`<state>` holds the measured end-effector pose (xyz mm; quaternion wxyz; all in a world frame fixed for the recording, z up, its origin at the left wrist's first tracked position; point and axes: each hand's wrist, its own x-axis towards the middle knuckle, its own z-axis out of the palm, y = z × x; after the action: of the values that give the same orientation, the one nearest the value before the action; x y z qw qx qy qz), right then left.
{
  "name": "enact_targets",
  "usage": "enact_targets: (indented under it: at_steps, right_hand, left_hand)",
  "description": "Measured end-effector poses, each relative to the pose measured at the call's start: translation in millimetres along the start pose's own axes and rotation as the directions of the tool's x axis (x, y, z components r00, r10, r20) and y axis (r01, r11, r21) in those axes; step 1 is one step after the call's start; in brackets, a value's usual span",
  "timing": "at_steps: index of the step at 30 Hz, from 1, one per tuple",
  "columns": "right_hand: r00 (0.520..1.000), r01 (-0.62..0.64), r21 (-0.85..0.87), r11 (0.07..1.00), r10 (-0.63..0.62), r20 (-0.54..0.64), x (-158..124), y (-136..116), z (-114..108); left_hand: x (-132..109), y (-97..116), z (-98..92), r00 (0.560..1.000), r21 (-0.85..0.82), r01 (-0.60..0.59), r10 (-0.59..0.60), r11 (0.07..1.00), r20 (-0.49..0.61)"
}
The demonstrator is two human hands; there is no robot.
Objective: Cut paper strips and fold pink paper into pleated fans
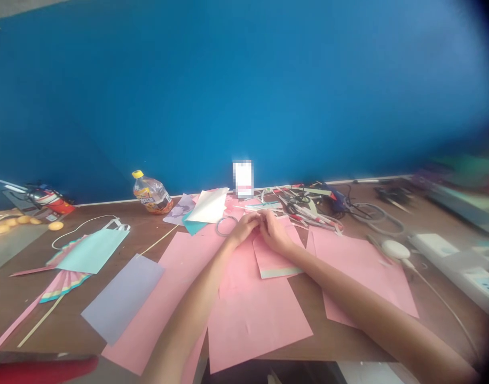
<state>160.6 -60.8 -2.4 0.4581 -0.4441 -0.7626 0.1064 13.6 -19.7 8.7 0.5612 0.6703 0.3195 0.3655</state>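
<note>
Over the pink sheets in the middle of the desk, my left hand (245, 226) and my right hand (272, 229) meet at the fingertips. Both are closed in a pinch; what lies between the fingers is too small to make out. Beneath my right hand and wrist is a smaller pink paper piece (273, 260) with a pale green and yellowish band along its near edge. A grey ring, perhaps a tape roll (226, 226), lies just left of my left hand. Larger pink sheets (256, 325) spread under both forearms.
To the left lie a lavender sheet (124, 298), a light blue sheet (94, 250) and a pleated paper fan (64, 285). A yellow-capped bottle (151, 193) stands near the blue wall. Paper strips (304, 205) heap behind my hands. Cables and a power strip (460, 266) are at right.
</note>
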Motion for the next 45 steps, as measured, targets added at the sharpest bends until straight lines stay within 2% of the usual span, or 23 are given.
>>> enact_targets:
  at_steps: [11, 17, 22, 29, 34, 40, 45]
  right_hand:
    - [0.999, -0.034, 0.017, 0.999, 0.034, -0.018, -1.0, 0.8, 0.2]
    - [0.999, -0.017, 0.004, 1.0, 0.017, -0.036, -1.8, 1.7, 0.2]
    - [1.0, -0.011, -0.001, 1.0, 0.011, -0.024, -1.0, 1.9, 0.4]
    - [1.0, -0.01, 0.001, 1.0, 0.01, -0.005, 0.0, -0.3, -1.0]
    - [1.0, 0.001, 0.003, 1.0, -0.001, -0.019, -0.3, 0.1, -0.6]
    - [0.998, -0.035, -0.014, 0.999, 0.034, -0.061, -0.9, 0.1, -0.3]
    - [0.998, -0.022, 0.02, 1.0, 0.023, -0.06, -1.1, -0.3, 0.1]
  left_hand:
    - [-3.8, 9.3, 1.0, 1.0, -0.044, -0.004, 0.004, 0.999, 0.016]
    - [-3.3, 8.8, 1.2, 1.0, -0.024, 0.019, -0.019, 1.0, 0.004]
    - [-2.3, 7.2, 1.6, 0.999, 0.001, -0.033, 0.033, 0.999, 0.006]
    - [-2.1, 8.9, 1.5, 1.0, 0.065, -0.027, 0.027, 0.998, 0.004]
    - [-1.2, 6.6, 0.7, 1.0, 0.042, -0.017, 0.017, 0.999, 0.02]
    - [-0.6, 4.6, -0.6, 0.998, 0.019, 0.01, -0.009, 1.0, -0.06]
    - [-1.9, 8.3, 0.8, 0.998, 0.004, 0.039, -0.039, 0.999, -0.053]
